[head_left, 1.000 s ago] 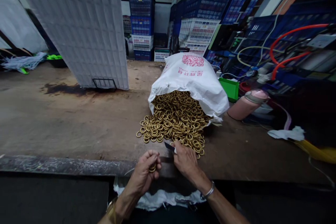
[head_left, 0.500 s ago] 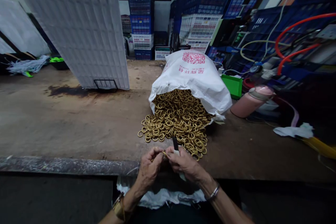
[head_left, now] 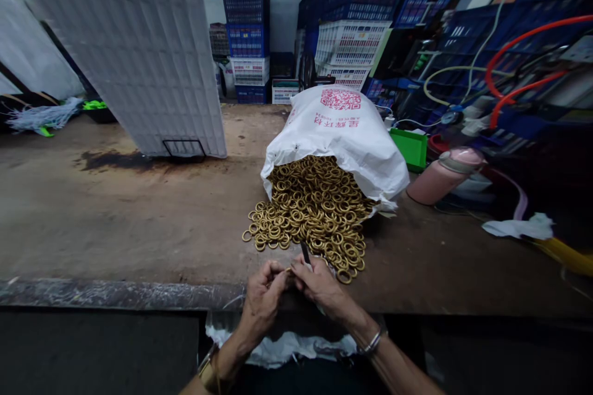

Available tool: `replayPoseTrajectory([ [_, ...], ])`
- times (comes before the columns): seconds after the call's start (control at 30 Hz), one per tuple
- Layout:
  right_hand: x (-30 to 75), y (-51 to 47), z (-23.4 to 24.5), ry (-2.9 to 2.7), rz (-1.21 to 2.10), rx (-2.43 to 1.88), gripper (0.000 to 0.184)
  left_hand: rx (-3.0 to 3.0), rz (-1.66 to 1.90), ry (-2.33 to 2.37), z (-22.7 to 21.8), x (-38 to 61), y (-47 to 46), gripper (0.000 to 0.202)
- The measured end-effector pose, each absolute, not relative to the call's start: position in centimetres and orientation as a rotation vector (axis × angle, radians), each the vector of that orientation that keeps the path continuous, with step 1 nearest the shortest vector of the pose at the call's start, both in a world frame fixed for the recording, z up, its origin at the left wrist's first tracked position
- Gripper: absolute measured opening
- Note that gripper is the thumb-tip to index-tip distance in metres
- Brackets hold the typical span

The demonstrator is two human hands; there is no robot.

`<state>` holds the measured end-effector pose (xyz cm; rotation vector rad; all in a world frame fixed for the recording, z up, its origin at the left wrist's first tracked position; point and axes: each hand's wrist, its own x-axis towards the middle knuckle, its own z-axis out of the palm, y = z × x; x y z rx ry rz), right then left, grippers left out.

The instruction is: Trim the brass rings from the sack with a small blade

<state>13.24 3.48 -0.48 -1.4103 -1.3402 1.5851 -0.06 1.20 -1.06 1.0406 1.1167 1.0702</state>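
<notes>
My left hand [head_left: 262,296] is closed, its thumb and fingertips pinching a brass-coloured ring [head_left: 288,270] at the table's front edge. Close against it, my right hand [head_left: 323,287] is wrapped round a slim tool with a black end [head_left: 305,252] pointing up and away; a pale wrap or cloth shows in the same grip. What kind of tool it is cannot be made out. Just beyond my hands, a heap of brass-coloured rings [head_left: 315,216] spills from the mouth of a white woven sack [head_left: 333,129] lying on its side.
A tall pale ribbed panel [head_left: 180,62] stands on the wooden table [head_left: 139,216] at left. Right of the sack are a green tray [head_left: 410,149] and a pink bottle [head_left: 442,178]. Stacked crates [head_left: 248,40] line the back. White cloth [head_left: 287,349] hangs below the table edge.
The black end of the tool in my right hand has tilted slightly to the left. Both hands stay together at the ring. The whole view has shifted a little.
</notes>
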Motion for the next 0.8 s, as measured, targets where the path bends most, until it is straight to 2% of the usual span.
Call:
replayPoseTrajectory([
  [0.27,13.1,3.4,0.9,-1.695,1.152,-1.470,0.020,0.924,0.936,1.069,-1.1,-0.5,1.3,0.028],
  [0.53,12.6,3.1,1.3,-1.794,1.073,-1.483,0.020,1.019,1.099,1.167,-1.3,-0.5,0.9,0.028],
  [0.8,12.3,3.1,1.6,-1.813,1.034,-1.477,0.020,0.805,0.858,0.974,-0.8,-0.9,0.7,0.030],
])
